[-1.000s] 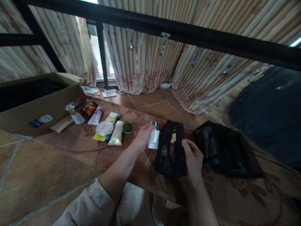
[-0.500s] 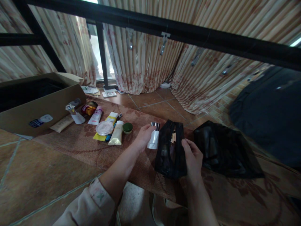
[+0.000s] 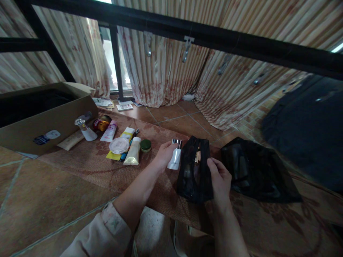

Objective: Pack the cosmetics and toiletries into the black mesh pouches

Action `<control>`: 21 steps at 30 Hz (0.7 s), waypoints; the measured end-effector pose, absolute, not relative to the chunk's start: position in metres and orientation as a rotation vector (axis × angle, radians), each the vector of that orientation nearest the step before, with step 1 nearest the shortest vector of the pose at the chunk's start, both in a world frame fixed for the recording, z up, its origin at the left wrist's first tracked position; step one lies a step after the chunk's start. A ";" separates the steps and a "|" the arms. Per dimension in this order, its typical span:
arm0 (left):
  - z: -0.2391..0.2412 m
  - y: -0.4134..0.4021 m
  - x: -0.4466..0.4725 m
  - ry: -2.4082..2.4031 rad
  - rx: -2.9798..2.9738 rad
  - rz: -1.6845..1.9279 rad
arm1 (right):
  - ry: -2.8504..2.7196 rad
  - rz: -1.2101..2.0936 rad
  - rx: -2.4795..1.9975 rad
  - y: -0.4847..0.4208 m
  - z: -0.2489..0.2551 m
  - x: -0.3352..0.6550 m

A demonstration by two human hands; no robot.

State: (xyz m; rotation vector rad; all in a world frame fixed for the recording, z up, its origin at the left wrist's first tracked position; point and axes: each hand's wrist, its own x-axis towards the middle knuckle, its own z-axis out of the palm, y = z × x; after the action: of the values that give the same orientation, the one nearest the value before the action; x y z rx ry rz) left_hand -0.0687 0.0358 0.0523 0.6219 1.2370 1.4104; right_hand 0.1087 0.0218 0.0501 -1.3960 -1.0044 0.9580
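From my head view, my left hand (image 3: 164,157) grips a white bottle with a silver cap (image 3: 174,159), fingers and thumb closed around its upper part. I hold it cap up, leaning slightly, outside the opening of a black mesh pouch (image 3: 184,182) and just to the left of it; whether the two touch, I cannot tell. My right hand (image 3: 222,175) pinches the pouch's right edge between thumb and fingers. The slit along the pouch's top gapes, and a small gold-coloured item (image 3: 197,156) shows within.

To the right of my right hand, a larger black mesh bag (image 3: 257,175) lies on the reddish-brown patterned cloth (image 3: 93,167). Left of the bottle I have a green-lidded jar (image 3: 145,144), then a gold tube with a white cap (image 3: 133,152). Next to that tube, a round clear-lidded container (image 3: 119,146) rests on top of a yellow-and-white tube (image 3: 128,133). Farther left are a pink-and-white tube (image 3: 109,132), a shiny orange-and-red package (image 3: 100,125), a clear-topped white bottle (image 3: 89,134) and a beige tube (image 3: 70,141), which lies against the cardboard box (image 3: 24,137).
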 end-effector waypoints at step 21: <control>0.050 0.037 -0.069 1.338 0.907 1.400 | -0.991 0.969 -1.374 0.021 0.050 0.108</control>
State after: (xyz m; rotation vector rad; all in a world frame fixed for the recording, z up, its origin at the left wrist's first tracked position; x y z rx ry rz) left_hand -0.0694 0.0374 0.0501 0.9070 1.3378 1.4005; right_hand 0.1081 0.0212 0.0496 -1.3745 -0.9912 0.9690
